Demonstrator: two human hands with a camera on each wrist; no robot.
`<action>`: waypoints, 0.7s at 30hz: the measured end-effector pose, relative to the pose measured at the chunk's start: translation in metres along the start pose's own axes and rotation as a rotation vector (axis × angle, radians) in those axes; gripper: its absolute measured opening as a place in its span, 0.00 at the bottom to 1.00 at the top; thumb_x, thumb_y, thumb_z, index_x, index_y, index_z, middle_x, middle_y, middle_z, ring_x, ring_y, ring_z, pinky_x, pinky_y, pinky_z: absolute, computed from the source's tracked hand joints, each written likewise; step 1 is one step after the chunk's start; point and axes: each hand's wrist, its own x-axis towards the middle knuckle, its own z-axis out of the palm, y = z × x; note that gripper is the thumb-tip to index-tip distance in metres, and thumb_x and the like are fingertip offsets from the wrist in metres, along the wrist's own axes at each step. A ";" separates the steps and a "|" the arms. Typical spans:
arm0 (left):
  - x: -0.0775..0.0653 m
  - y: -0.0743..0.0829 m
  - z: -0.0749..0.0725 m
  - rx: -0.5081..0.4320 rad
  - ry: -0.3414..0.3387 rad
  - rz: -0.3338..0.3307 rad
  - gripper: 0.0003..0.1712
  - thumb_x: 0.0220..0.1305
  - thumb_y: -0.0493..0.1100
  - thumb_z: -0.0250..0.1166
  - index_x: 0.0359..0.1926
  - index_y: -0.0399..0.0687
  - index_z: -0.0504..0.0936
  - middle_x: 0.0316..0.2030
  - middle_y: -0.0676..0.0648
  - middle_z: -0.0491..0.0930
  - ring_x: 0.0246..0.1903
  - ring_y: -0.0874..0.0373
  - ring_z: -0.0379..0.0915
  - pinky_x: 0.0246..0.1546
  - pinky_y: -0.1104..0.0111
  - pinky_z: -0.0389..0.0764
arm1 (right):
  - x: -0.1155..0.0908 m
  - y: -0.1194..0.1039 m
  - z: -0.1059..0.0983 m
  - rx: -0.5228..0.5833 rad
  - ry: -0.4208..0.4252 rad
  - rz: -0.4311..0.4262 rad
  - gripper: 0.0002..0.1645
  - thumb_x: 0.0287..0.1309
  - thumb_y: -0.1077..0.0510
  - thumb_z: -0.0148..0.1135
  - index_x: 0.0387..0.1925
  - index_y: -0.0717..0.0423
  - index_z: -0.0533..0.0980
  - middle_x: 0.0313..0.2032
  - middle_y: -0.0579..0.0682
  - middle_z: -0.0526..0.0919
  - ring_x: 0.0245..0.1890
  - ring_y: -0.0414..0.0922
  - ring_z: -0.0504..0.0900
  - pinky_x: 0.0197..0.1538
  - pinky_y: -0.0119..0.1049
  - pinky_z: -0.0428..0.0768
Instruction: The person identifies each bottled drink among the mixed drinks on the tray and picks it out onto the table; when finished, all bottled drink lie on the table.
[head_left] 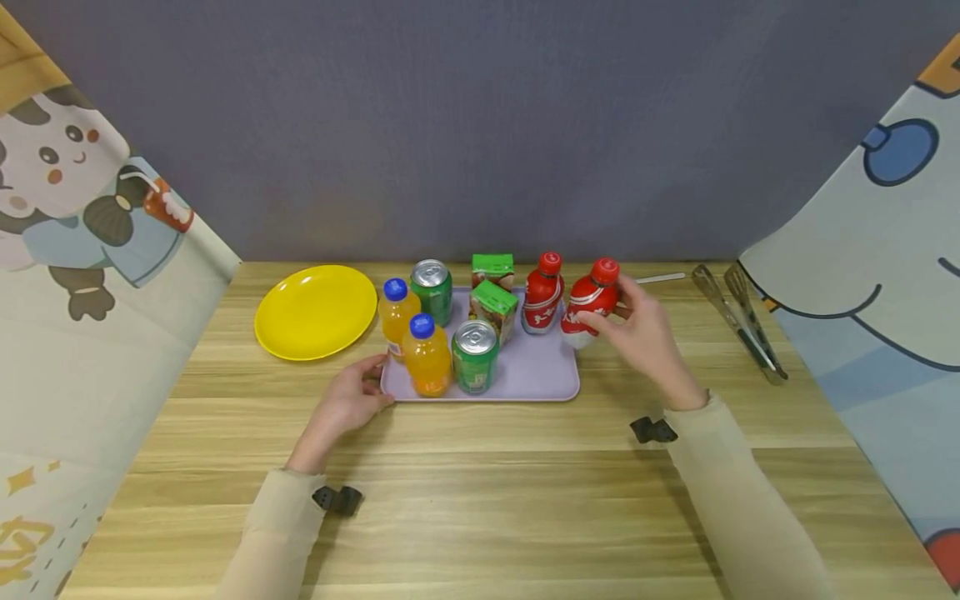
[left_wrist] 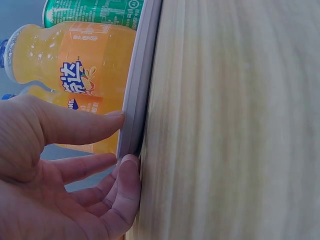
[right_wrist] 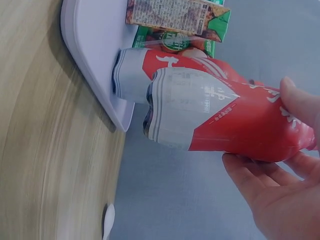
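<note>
My right hand (head_left: 647, 333) grips a red-and-white bottle (right_wrist: 215, 112) by its upper part, thumb on one side and fingers on the other. Its base hangs above the right end of the lilac tray (head_left: 536, 383), slightly tilted. A second red bottle (head_left: 543, 296) stands on the tray just left of it. At the tray's front left corner, my left hand (head_left: 351, 398) holds the rim (left_wrist: 135, 100) between thumb and curled fingers. Close to that hand stand two orange soda bottles (head_left: 427, 358) with blue caps. Green cans (head_left: 476, 358) and green-topped drink cartons (head_left: 495, 307) fill the tray's middle.
A yellow plate (head_left: 315, 312) lies left of the tray. Metal tongs (head_left: 742, 321) rest at the table's right side, and a white spoon (right_wrist: 108, 220) lies behind my right hand. A grey wall (head_left: 480, 133) rises along the table's back edge.
</note>
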 end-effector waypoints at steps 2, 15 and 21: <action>0.000 0.000 0.000 0.001 -0.002 0.006 0.40 0.54 0.31 0.67 0.67 0.35 0.63 0.52 0.35 0.75 0.35 0.53 0.74 0.31 0.66 0.76 | 0.001 0.001 -0.002 -0.014 0.009 0.004 0.35 0.47 0.60 0.75 0.57 0.64 0.71 0.46 0.58 0.80 0.46 0.52 0.79 0.46 0.47 0.79; -0.001 0.001 0.000 0.007 0.001 -0.009 0.40 0.54 0.32 0.67 0.68 0.36 0.63 0.52 0.35 0.74 0.35 0.53 0.74 0.31 0.65 0.76 | 0.012 0.016 -0.007 -0.028 0.055 0.029 0.36 0.48 0.61 0.74 0.58 0.63 0.70 0.49 0.59 0.80 0.48 0.53 0.79 0.47 0.49 0.78; -0.001 0.002 0.000 0.003 0.004 -0.014 0.40 0.54 0.31 0.68 0.67 0.36 0.63 0.53 0.35 0.74 0.36 0.53 0.74 0.31 0.66 0.76 | 0.017 0.024 -0.007 -0.019 0.092 0.022 0.34 0.47 0.62 0.74 0.57 0.62 0.72 0.48 0.58 0.80 0.47 0.51 0.80 0.46 0.48 0.78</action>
